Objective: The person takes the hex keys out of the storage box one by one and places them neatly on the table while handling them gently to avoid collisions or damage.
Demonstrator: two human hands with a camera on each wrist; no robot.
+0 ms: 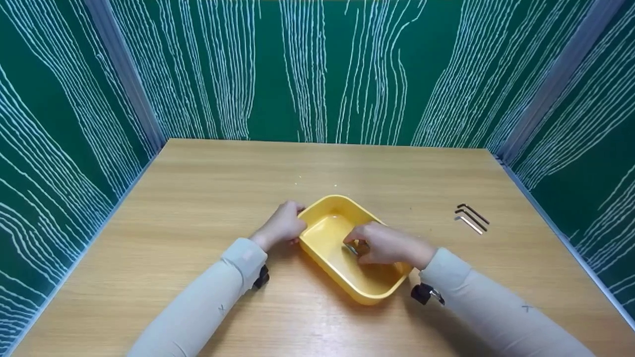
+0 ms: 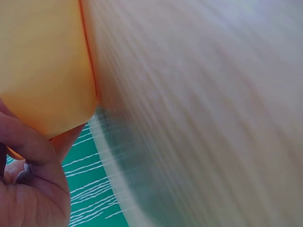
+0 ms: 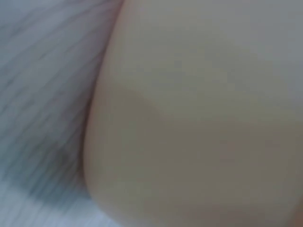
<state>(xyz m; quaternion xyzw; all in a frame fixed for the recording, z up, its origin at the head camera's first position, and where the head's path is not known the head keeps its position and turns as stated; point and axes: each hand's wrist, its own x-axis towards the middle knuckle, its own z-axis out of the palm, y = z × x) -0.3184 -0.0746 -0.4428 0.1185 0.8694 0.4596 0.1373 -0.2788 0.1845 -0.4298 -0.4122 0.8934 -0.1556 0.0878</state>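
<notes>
A yellow plastic tub (image 1: 322, 262) sits askew on the wooden table, its open top facing up. At its far left corner my left hand (image 1: 282, 224) grips the rim; the left wrist view has this hand (image 2: 33, 179) with curled fingers at the tub's corner (image 2: 52, 71). Inside the tub, my right hand (image 1: 387, 244) reaches down with bent fingers and pinches a small greyish thing (image 1: 351, 249), mostly hidden by the fingers. The right wrist view is filled by the blurred outer wall of the tub (image 3: 189, 118), without the fingertips.
Three L-shaped hex keys (image 1: 471, 218) lie side by side on the table (image 1: 223, 183) at the right. Several tiny white specks (image 1: 335, 185) dot the surface beyond the tub. Green panels with white wavy lines (image 1: 268, 74) enclose the table's back and sides.
</notes>
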